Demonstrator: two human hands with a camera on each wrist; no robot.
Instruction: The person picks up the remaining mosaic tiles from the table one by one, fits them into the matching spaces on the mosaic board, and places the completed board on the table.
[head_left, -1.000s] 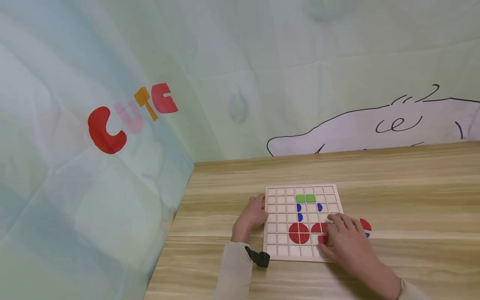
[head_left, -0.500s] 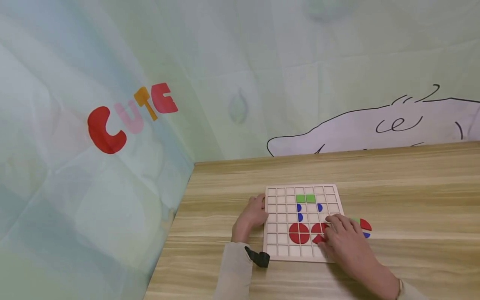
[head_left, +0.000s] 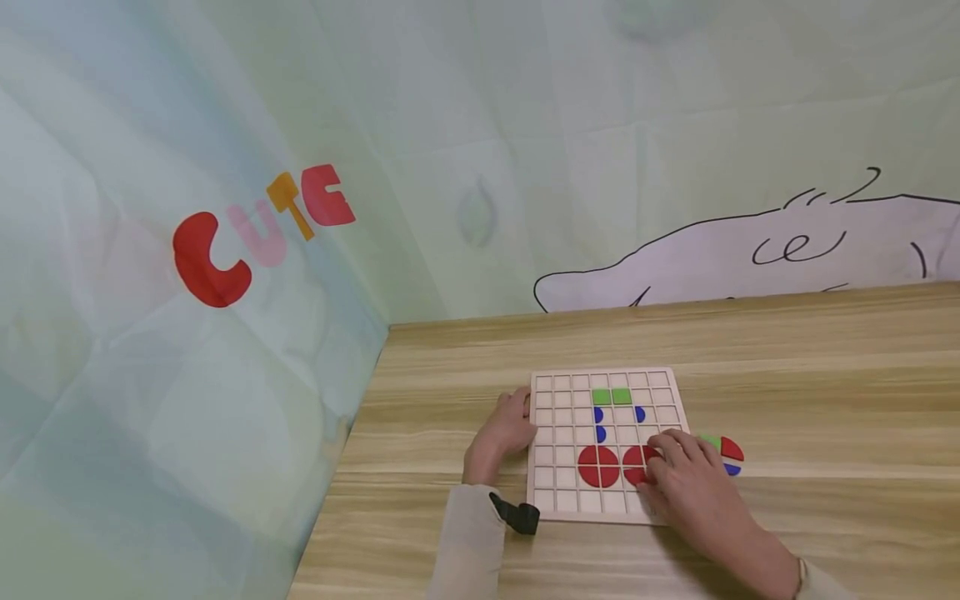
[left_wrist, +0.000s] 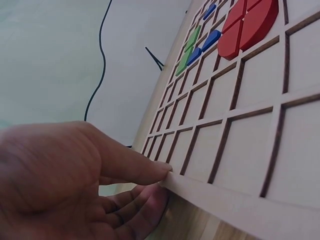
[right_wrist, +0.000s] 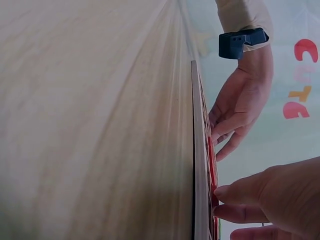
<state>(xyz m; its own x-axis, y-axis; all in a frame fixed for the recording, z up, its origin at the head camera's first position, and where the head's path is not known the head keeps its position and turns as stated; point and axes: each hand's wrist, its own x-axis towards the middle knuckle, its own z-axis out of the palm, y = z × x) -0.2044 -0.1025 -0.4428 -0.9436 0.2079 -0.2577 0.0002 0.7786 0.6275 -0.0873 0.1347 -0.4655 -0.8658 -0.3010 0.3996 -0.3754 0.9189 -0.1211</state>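
A pale wooden grid board (head_left: pixel 551 479) lies flat on the table. My left hand (head_left: pixel 507 429) holds its left edge, the thumb (left_wrist: pixel 150 170) on the rim and the other fingers curled below it. My right hand (head_left: pixel 693 483) is over the board's lower right, thumb and fingers pinching a red quarter-circle piece (head_left: pixel 633 476) down at a cell. Just above that piece sits another red quarter (head_left: pixel 635 456); the rest of this group is hidden by the fingers. To its left, red quarters form a full circle (head_left: pixel 588 457). Higher up are two green squares (head_left: pixel 621 397) and blue half-circles (head_left: pixel 639 414).
Beyond the board's right edge, partly behind the right hand, lie a red piece (head_left: pixel 732 450), a blue piece (head_left: pixel 732 470) and a green piece (head_left: pixel 709 442) on the wooden table (head_left: pixel 840 400). A printed cloth backdrop (head_left: pixel 480 125) rises behind and on the left.
The red quarter piece under my right fingers has turned from askew to lining up with its cell below the other red quarter. My left hand has stayed on the board's edge.
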